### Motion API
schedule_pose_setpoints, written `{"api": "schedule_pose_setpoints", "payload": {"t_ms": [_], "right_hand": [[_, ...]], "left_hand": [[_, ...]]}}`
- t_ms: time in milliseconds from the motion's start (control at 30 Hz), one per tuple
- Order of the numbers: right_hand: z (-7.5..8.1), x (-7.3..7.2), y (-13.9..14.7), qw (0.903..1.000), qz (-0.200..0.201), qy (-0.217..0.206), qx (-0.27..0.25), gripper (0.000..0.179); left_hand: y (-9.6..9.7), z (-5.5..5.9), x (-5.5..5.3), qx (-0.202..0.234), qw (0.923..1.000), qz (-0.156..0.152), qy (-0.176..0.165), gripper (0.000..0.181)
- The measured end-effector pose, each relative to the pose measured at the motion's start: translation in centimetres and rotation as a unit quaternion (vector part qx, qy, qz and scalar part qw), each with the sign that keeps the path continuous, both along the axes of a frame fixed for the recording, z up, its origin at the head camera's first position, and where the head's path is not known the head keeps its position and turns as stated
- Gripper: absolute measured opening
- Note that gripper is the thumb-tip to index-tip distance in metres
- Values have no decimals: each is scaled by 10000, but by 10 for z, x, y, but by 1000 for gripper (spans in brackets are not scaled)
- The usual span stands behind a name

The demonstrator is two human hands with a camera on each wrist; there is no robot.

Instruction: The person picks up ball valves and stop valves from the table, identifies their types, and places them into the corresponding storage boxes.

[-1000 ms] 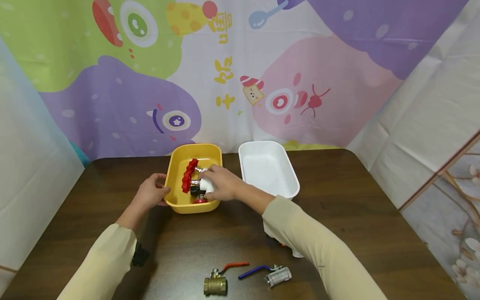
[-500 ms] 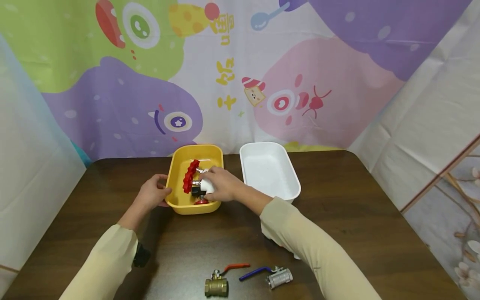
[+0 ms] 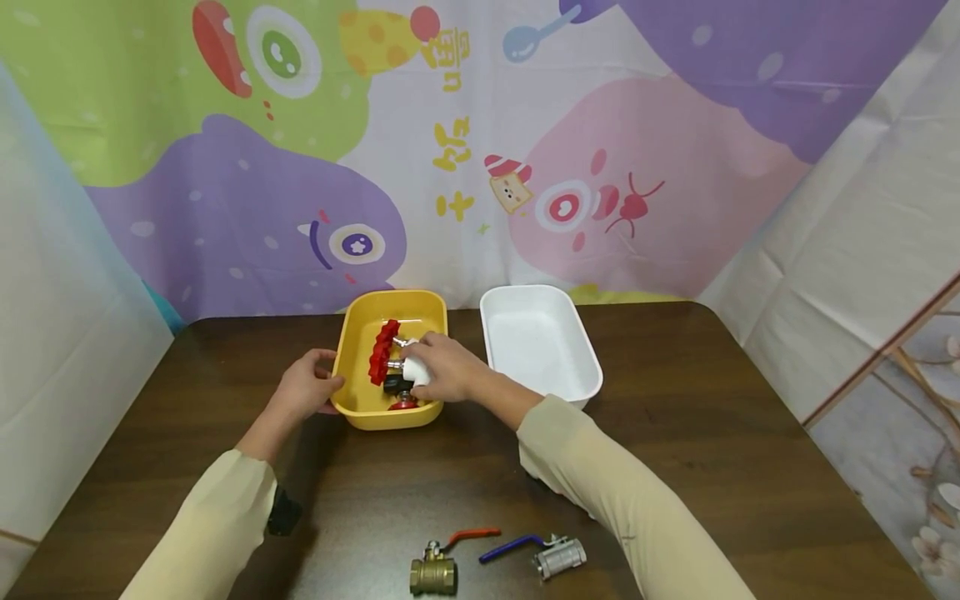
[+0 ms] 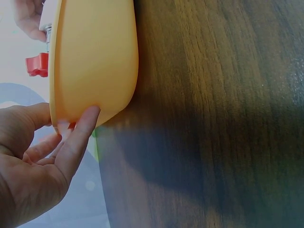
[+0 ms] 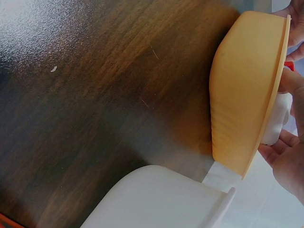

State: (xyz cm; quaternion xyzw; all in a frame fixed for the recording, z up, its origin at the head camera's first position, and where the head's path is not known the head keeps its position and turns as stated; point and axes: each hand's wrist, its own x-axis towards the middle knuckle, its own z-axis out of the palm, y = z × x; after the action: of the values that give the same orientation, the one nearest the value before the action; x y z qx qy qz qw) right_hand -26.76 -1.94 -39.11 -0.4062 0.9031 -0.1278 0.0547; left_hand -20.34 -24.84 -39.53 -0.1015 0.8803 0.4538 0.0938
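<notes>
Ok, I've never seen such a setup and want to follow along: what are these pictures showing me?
There is no machine here, only a person's two bare hands. The widest picture comes from a camera on the head, looking forward and down; the other two come from cameras on the left and right wrists, so the scene looks tipped sideways there. On the brown table stand a yellow tray and a white tray; nearer the person lie an orange-handled brass valve and a blue-handled silver valve. The left hand grips the yellow tray's edge. The right hand holds a white fitting over that tray, next to red handwheels; the hand hides how these parts join.
</notes>
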Motion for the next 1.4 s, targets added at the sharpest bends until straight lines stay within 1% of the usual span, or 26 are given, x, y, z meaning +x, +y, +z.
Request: {"api": "schedule_pose_setpoints", "payload": {"t_ms": [200,467,733,867,1167,1400], "right_hand": [[-1,0,-2,9998,90,150,-13,56],[-2,-3,-4,9999,18,87,72,56],[-4,-4,-6,10000,16,-33,-4,56],[-6,-3,-7,9999,29,-112,41,56],[-7,-3,-7,10000,46,-64,40,55],[-8,-3,-7,9998,-53,-176,55,56]], "left_hand": [[0,-1,2,-25,9999,-26,168,52],[1,-1,1,-39,9999,12,139,52],[0,-1,1,-65,10000,7,69,52],[0,-1,1,-53,10000,14,68,52],[0,-1,1,-10,10000,6,96,52],[0,-1,1,-2,10000,10,94,52]]}}
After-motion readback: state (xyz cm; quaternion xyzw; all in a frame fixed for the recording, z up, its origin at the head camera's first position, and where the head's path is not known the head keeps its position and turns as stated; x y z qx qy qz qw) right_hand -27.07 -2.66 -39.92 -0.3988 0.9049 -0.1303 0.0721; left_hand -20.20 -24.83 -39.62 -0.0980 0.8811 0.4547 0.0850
